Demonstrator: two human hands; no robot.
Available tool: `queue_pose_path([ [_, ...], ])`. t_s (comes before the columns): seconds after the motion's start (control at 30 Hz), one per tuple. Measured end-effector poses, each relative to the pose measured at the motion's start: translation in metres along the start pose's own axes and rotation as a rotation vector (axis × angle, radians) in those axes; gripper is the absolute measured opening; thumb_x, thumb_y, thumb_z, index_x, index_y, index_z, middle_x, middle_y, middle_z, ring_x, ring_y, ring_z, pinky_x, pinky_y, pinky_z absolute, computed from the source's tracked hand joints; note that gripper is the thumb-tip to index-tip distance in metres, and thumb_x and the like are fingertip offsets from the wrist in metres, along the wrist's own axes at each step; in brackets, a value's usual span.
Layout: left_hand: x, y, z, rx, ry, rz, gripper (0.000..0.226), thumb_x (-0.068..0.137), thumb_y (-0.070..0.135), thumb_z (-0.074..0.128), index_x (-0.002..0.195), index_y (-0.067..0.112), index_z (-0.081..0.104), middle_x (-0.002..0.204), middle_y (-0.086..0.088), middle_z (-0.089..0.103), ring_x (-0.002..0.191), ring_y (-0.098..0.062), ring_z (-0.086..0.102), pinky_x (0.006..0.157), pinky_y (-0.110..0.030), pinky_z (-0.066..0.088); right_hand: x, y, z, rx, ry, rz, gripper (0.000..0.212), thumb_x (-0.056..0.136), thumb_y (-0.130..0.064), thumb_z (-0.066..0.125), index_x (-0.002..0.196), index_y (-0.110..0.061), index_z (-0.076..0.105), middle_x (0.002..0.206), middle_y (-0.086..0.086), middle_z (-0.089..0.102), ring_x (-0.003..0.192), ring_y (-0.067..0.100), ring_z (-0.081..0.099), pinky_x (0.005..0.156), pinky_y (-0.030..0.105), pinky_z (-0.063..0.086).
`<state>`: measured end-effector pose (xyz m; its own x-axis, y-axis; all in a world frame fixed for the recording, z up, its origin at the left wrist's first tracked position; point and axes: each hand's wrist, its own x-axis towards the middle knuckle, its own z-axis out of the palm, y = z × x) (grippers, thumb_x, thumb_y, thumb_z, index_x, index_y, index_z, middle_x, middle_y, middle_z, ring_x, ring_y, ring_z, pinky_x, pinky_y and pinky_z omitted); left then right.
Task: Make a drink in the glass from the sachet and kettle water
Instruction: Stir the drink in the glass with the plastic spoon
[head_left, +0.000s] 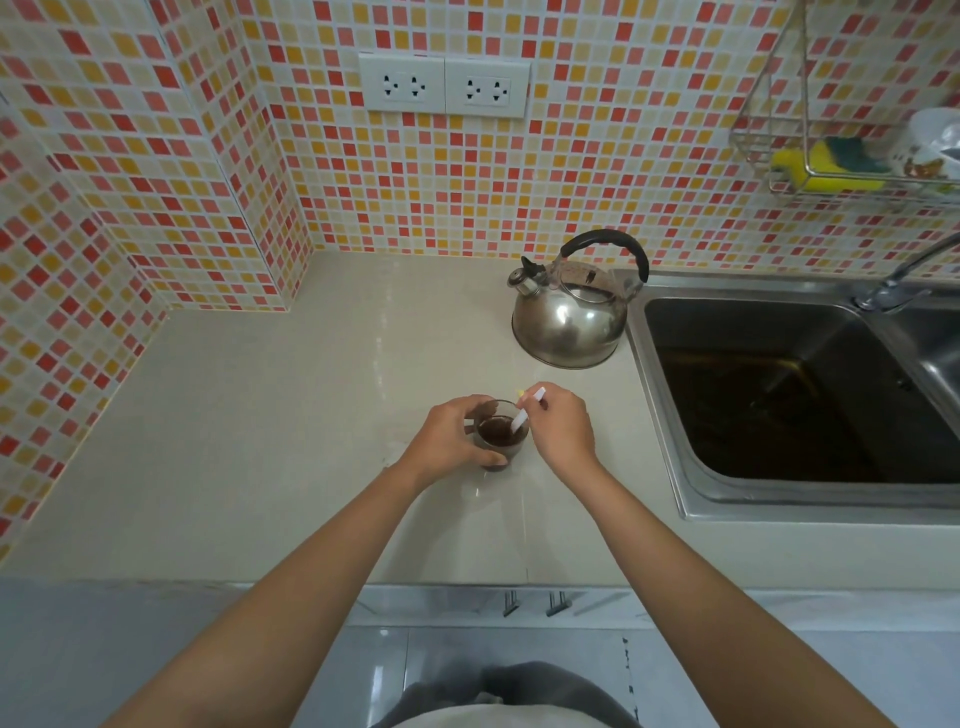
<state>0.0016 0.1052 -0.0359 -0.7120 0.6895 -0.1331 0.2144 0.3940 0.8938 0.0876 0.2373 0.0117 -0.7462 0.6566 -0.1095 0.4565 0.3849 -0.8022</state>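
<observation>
The pale counter (260, 415) meets the steel sink (779, 405) on the right. The kettle (569, 322) stands far, beside the sink. Nearer, the left hand (447, 439) wraps around the glass (501, 436) of dark drink. The right hand (563, 428) pinches a white stick (525, 410), its lower end inside the glass.

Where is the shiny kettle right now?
In the head view, the kettle stands on the counter just left of the sink, near the tiled wall, beyond the glass and apart from it.
</observation>
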Motion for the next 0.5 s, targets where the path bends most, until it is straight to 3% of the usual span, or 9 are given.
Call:
queue_pose_path([
  [0.13, 0.0002, -0.002, 0.0001, -0.011, -0.003, -0.002, 0.072, 0.048, 0.02, 0.093, 0.113, 0.028, 0.064, 0.106, 0.015, 0.067, 0.106, -0.007, 0.064, 0.098, -0.025, 0.05, 0.0005, -0.0012, -0.0014, 0.079, -0.067, 0.047, 0.026, 0.093, -0.02, 0.052, 0.078, -0.007, 0.07, 0.06, 0.0, 0.061, 0.054, 0.018, 0.055, 0.058, 0.029, 0.044],
  [0.27, -0.0001, -0.0021, 0.0009, -0.019, 0.0, -0.008, 0.073, 0.048, 0.019, 0.093, 0.115, 0.026, 0.064, 0.109, 0.01, 0.068, 0.107, -0.01, 0.064, 0.098, -0.026, 0.05, 0.0014, -0.0002, -0.0029, -0.001, -0.016, 0.032, 0.025, 0.092, -0.022, 0.051, 0.083, -0.008, 0.07, 0.078, 0.007, 0.068, 0.074, 0.025, 0.063, 0.071, 0.039, 0.051],
  [0.37, -0.0015, -0.0006, 0.0001, -0.02, -0.004, -0.002, 0.07, 0.049, 0.017, 0.093, 0.113, 0.028, 0.065, 0.106, 0.014, 0.068, 0.104, -0.005, 0.064, 0.096, -0.023, 0.05, 0.0023, -0.0033, -0.0021, 0.062, -0.111, 0.032, 0.024, 0.092, -0.019, 0.054, 0.073, -0.012, 0.069, 0.067, 0.004, 0.064, 0.066, 0.022, 0.059, 0.071, 0.04, 0.051],
  [0.5, -0.0008, 0.0008, 0.0005, -0.021, -0.001, -0.016, 0.074, 0.051, 0.017, 0.093, 0.119, 0.022, 0.063, 0.112, 0.008, 0.067, 0.108, -0.01, 0.063, 0.098, -0.023, 0.049, -0.0004, -0.0025, -0.0022, -0.025, -0.015, -0.006, 0.028, 0.093, -0.024, 0.053, 0.079, -0.006, 0.069, 0.072, 0.005, 0.067, 0.073, 0.027, 0.062, 0.071, 0.037, 0.05],
])
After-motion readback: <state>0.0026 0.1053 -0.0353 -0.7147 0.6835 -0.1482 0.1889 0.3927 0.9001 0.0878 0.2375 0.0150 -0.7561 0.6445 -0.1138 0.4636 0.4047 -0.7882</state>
